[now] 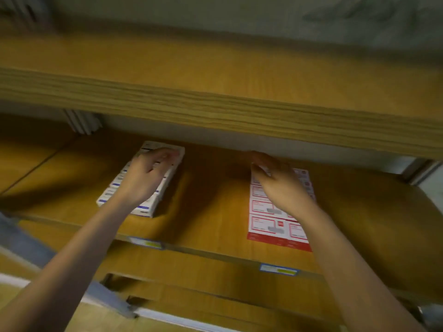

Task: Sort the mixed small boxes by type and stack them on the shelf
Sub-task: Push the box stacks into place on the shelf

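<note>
So the step in hand looks like seating boxes onto two sorted rows on the wooden shelf (211, 212). The blue-and-white boxes (143, 208) sit at about 9 o'clock from the middle of the shelf, and the red-and-white boxes (266, 224) at about 3 o'clock, well apart. The left hand (146, 174) lies on top of the blue row with its fingers curled over the far end, at 12 o'clock of that row, gripping it there. The right hand (279, 185) is over the red row, thumb and fingers pinching a small pale box (262, 169) at the row's far end. It's all pretty blurry, so I can't tell what type that box is or whether it's already down. My take on doing this well: check the print colour before letting go. Line the box up with the row's edges first, then slide it snug against its neighbour rather than dropping it. The upper shelf board (215, 104) hangs low at 12 o'clock, so keep knuckles flat and stacks short back there. The blue row looks skewed toward 1 o'clock, so I'd square it with the shelf's front edge and its label strips (278, 269). These boxes look light, so a careless nudge could scatter them.
</note>
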{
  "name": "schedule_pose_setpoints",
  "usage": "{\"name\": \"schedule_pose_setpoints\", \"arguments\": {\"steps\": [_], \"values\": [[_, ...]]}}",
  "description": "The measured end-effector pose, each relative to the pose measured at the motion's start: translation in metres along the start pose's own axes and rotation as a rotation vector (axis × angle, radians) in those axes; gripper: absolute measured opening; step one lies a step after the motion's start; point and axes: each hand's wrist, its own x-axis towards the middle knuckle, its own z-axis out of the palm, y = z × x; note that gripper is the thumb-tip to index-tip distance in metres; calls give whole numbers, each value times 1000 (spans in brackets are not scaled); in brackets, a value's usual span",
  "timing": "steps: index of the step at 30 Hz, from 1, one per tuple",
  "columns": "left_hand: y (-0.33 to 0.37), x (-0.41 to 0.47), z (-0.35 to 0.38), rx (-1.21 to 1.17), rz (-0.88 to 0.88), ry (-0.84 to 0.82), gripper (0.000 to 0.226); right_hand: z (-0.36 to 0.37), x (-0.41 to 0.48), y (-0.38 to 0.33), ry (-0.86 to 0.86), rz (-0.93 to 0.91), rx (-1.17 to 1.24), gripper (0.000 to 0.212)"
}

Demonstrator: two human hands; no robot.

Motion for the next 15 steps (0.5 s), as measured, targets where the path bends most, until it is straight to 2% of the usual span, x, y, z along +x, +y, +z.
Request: {"name": "schedule_pose_setpoints", "arguments": {"steps": [5, 8, 11, 13, 15], "values": [[-32, -9, -59, 69, -113, 109, 30, 62, 1, -31, -133, 70, 238, 41], [-62, -11, -73, -44, -299, 106, 43, 104, 4, -46, -149, 108, 346, 43], [-83, -12, -77, -348, -501, 9, 65, 143, 8, -61, -85, 296, 559, 48], [-92, -9, -76, -495, -518, -74, 69, 166, 11, -72, -4, 431, 668, 54], [-95, -7, -74, -546, -489, -156, 61, 184, 14, -83, 65, 523, 757, 58]]}}
